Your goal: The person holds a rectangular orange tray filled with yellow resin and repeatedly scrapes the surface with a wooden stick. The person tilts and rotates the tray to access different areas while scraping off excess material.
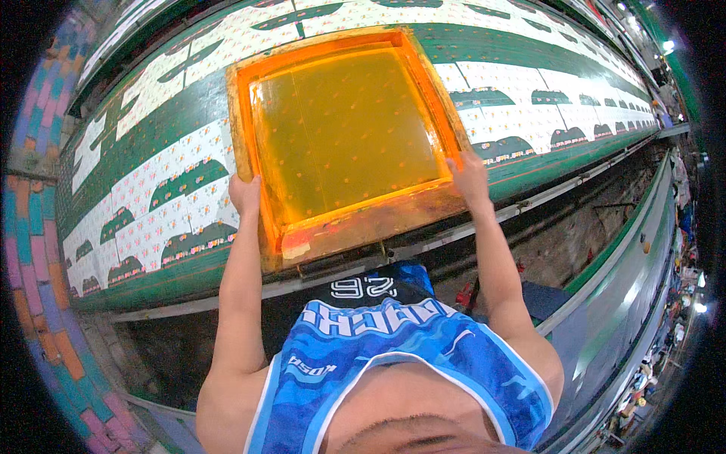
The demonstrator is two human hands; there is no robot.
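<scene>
A screen printing frame [346, 130] with an orange-stained rim and yellowish mesh lies in front of me over a long green printing table. Small dotted marks show through its mesh. At its left side, near the close corner, my left hand [245, 194] grips the rim. My right hand [469, 177] holds the opposite side near its close corner. White fabric pieces [164, 196] with a small floral print lie on the table left of the frame, and more cut pieces [505, 130] run off in rows to the right.
A metal rail [442, 238] follows the table's near edge, close to my body. Behind me at the right stands another long table [612, 306] with a green edge. Multicoloured paving [42, 244] runs along the far left. Assorted items line the far right.
</scene>
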